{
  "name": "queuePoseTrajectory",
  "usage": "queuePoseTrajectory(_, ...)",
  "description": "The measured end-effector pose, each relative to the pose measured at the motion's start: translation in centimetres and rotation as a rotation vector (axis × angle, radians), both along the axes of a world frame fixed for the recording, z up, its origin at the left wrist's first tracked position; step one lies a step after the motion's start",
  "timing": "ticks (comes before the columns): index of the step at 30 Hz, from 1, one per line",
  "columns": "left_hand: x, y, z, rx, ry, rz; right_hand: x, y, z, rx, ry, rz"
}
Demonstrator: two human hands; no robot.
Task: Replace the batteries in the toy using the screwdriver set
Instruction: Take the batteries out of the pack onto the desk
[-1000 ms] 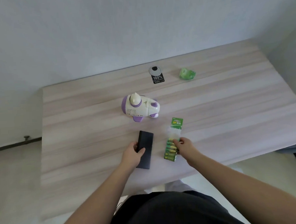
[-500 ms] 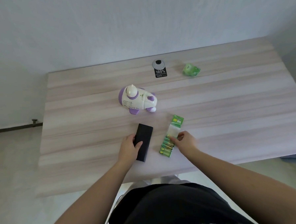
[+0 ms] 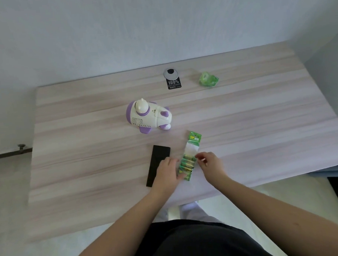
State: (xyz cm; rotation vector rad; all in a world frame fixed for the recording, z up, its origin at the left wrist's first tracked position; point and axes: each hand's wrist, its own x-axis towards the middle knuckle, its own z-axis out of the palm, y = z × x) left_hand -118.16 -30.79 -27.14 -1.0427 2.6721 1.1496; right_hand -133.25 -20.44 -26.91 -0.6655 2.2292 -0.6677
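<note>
A white and purple toy point(image 3: 148, 118) stands upright in the middle of the wooden table point(image 3: 262, 127). Nearer me lies a flat black case point(image 3: 157, 161), the screwdriver set, closed. To its right lies a green battery pack point(image 3: 189, 158) with several batteries in it. My left hand point(image 3: 167, 172) lies across the case's right edge, its fingers touching the left side of the pack. My right hand point(image 3: 210, 164) pinches the pack's right edge with thumb and fingers.
A black tag with "100%" on it point(image 3: 174, 84) lies below a round grey cable cap point(image 3: 170, 74) at the table's far edge. A crumpled green wrapper point(image 3: 208, 80) sits to their right. The table's near edge runs just below my hands.
My left hand has left its grip on the black case and moved right onto the battery pack. My right hand stays at the pack's right edge. The camera has shifted slightly.
</note>
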Motion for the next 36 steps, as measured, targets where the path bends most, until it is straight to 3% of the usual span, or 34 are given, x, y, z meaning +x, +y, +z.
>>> queuePoseTrajectory(7,-1.2,-0.4,-0.9,0.069,-0.144,-0.068,-0.2,-0.4,0.2,0.046,0.047,0.179)
queuePoseTrajectory(20,-1.4,-0.2,-1.1,0.118,-0.133,-0.038,0.2,-0.9,0.1,0.144,0.301,0.461)
queuePoseTrajectory(36,-1.5,-0.3,-0.7,0.112,-0.176,-0.05,0.2,-3.6,0.8,0.276,0.468,0.691)
